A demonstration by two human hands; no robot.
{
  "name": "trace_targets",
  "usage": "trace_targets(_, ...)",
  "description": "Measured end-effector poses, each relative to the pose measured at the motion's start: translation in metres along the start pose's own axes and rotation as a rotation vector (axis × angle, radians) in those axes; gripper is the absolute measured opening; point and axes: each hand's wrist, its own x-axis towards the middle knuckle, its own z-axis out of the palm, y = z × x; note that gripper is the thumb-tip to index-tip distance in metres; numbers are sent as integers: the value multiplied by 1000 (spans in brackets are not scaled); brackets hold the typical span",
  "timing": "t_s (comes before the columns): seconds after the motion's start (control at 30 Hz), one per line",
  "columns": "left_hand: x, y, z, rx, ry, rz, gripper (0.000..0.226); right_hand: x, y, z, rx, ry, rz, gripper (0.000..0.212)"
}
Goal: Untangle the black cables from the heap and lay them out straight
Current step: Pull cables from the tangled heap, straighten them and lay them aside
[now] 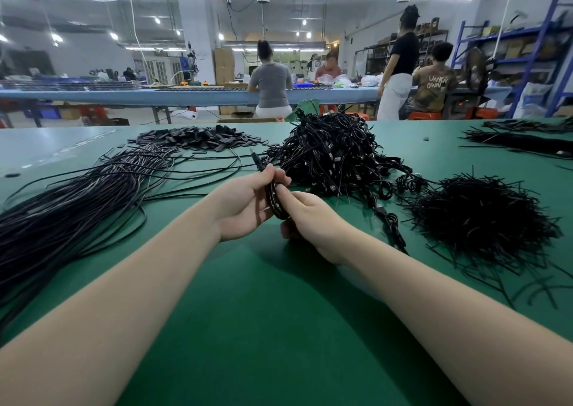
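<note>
Two hands gripping one coiled black cable bundle [276, 201], left hand [245, 202] clasping, right hand [310, 219] pinching, above green table [263, 312], tangled black cable heap [328, 151] lying behind.

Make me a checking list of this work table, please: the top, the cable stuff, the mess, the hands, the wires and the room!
Surface: flat green table mat, bare in front of the arms.
Job's things: tangled heap of coiled black cables at centre back; straightened long black cables laid out on the left.
Clutter: pile of small flat black pieces at the back left; bushy pile of short black ties on the right.
Hands: left hand grips a small coiled black cable bundle; right hand pinches it too.
Cables: another dark cable bundle at the far right.
Surroundings: seated and standing workers at a long blue bench; blue metal shelving.
</note>
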Motion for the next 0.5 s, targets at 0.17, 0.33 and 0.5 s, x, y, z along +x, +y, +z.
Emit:
trace_targets(0.17,2,-8,5,167,125,76,27,-1,-2,2,-454,19,-95,25)
trace_targets(0.33,4,-23,16,261,228,144,31,-1,5,4,-857,93,-125,28)
trace_targets(0.5,5,-31,18,389,184,133,32,0,18,-5,-1309,226,-183,21)
